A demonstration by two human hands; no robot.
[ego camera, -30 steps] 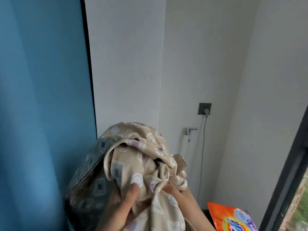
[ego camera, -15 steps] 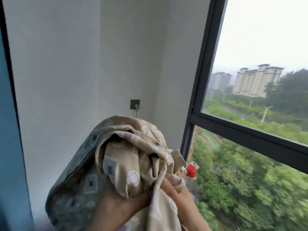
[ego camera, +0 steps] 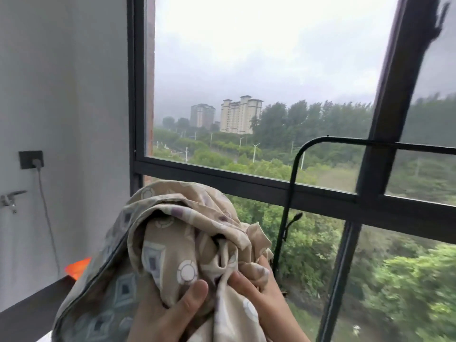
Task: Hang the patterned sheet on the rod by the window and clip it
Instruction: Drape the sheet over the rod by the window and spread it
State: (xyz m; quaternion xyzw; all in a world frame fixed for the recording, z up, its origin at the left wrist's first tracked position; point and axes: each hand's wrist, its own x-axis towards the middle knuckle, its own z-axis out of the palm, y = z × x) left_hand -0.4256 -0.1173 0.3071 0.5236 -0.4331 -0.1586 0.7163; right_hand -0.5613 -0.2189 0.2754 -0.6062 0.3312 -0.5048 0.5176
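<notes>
Sheet (ego camera: 172, 243) sits bunched in front of me, gripped by both my left hand (ego camera: 170, 314) and right hand (ego camera: 259, 290). From it, the rod (ego camera: 345, 140) lies up and rightward, running level along the window (ego camera: 259, 186); my right hand is nearer.

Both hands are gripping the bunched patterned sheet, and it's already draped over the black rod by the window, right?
Not quite. The head view shows the left hand and right hand gripping the bunched patterned sheet, but it is not over the black rod, which stands bare to its right by the window.
</notes>
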